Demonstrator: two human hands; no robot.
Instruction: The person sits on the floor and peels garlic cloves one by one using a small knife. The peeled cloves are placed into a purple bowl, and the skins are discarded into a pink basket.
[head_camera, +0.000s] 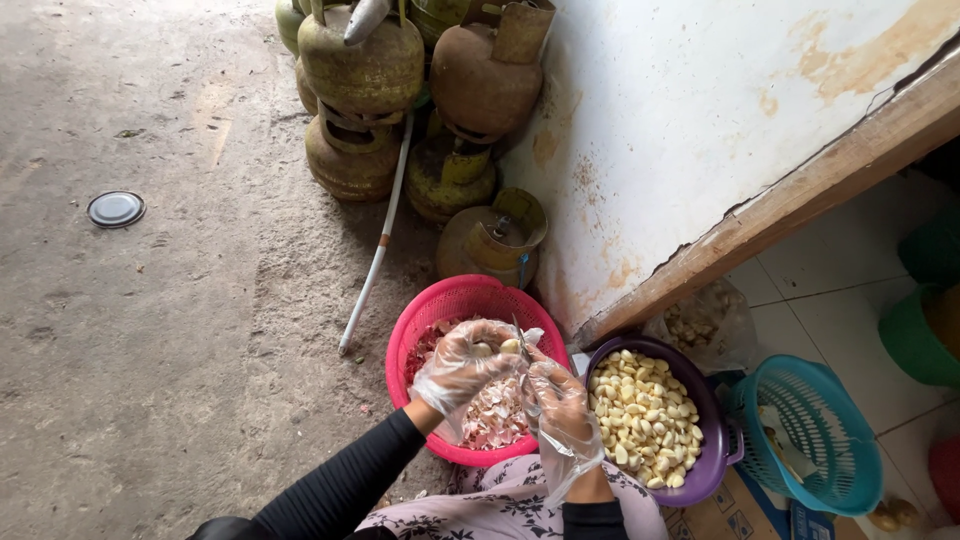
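Note:
Both my hands wear clear plastic gloves and work above a pink basket (428, 312) holding garlic skins (497, 420). My left hand (462, 365) grips a garlic clove (486, 349) between its fingers. My right hand (556, 402) holds a small knife (520, 337) whose blade points up at the clove. To the right stands a purple bowl (712, 460) filled with peeled garlic cloves (642, 418).
Several rusty green gas cylinders (362, 70) are stacked against the white wall (700, 110), with a white pipe (378, 245) leaning beside them. A teal basket (805, 430), a plastic bag of garlic (700, 322) and green buckets (915, 340) sit right. A round lid (116, 209) lies on the concrete floor.

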